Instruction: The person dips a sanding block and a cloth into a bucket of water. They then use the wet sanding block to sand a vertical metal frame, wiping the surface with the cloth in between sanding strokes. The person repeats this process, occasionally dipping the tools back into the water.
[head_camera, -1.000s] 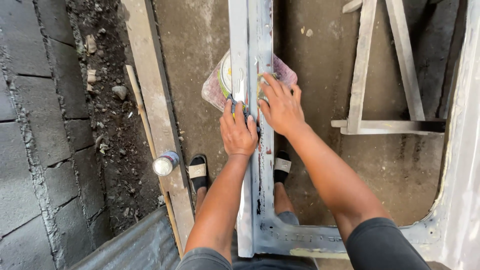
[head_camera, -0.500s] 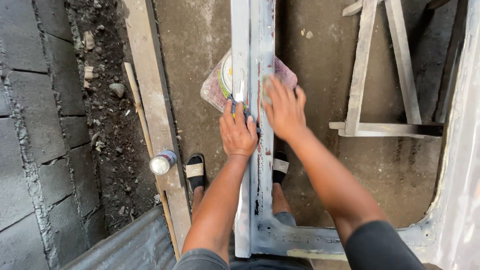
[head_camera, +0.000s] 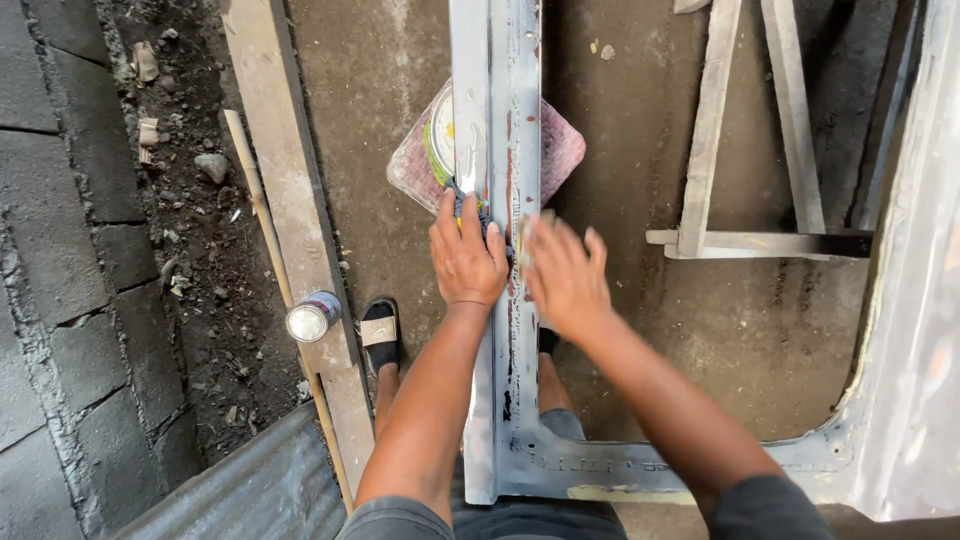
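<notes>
Grey metal frame post (head_camera: 497, 120) runs lengthwise across the concrete floor view. Left hand (head_camera: 466, 258) lies flat on it, fingers spread over a dark cloth (head_camera: 470, 205). Right hand (head_camera: 566, 272) beside it on the post, blurred, fingers extended. Beneath the post: pink tray (head_camera: 560, 150). Small tin (head_camera: 312, 316) on wooden plank (head_camera: 285, 190); wooden trestle (head_camera: 745, 235) right.

The metal frame (head_camera: 505, 200) is dull silver-grey with rusty red streaks and black flecks. Beneath it lies a pinkish patterned tray (head_camera: 560, 150) bearing a white-and-green tin (head_camera: 441, 135). The plank (head_camera: 290, 210) is pale brown, the sandal (head_camera: 379, 330) black with a tan strap, the floor (head_camera: 640, 330) grey-brown.
</notes>
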